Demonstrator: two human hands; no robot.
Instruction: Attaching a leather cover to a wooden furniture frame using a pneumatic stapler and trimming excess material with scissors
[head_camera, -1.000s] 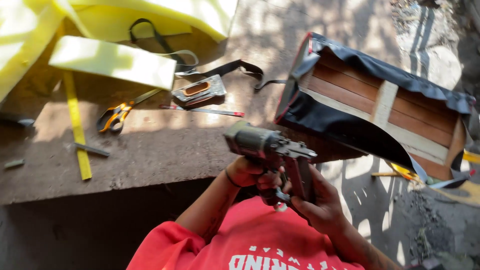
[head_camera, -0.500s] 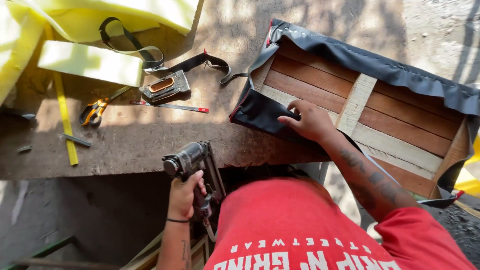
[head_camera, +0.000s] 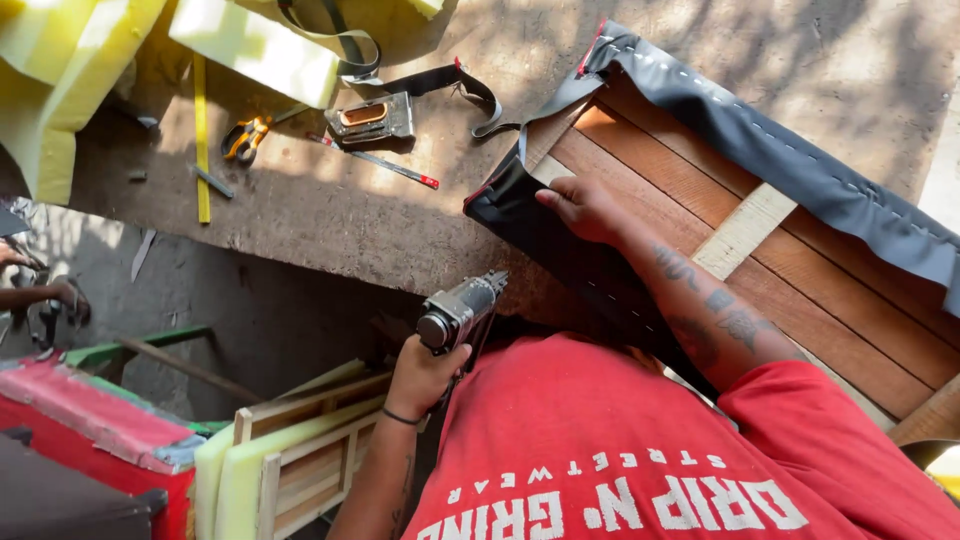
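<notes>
My left hand (head_camera: 420, 378) grips a grey pneumatic staple gun (head_camera: 458, 312), held below the workbench edge with its nose pointing up toward the frame's corner. My right hand (head_camera: 582, 206) presses flat on the near corner of a wooden seat frame (head_camera: 800, 270). There it pins down black fabric (head_camera: 525, 215) folded over the edge. The same black covering (head_camera: 770, 130) wraps the frame's far side. The gun is a short way from the fabric and does not touch it.
On the worn workbench (head_camera: 330, 220) lie orange-handled scissors (head_camera: 245, 137), a yellow ruler (head_camera: 201, 140), a small metal tool (head_camera: 368, 118), a red-tipped pencil (head_camera: 375, 160), a black strap (head_camera: 450, 80) and yellow foam (head_camera: 255, 50). Below stand a foam-padded wooden frame (head_camera: 290, 450) and a red cushion (head_camera: 90, 420). Another person's hand (head_camera: 40, 290) shows at far left.
My right hand left the staple gun and went to the frame's corner, where it now presses the fabric. My left hand alone holds the gun and has raised it toward the bench edge.
</notes>
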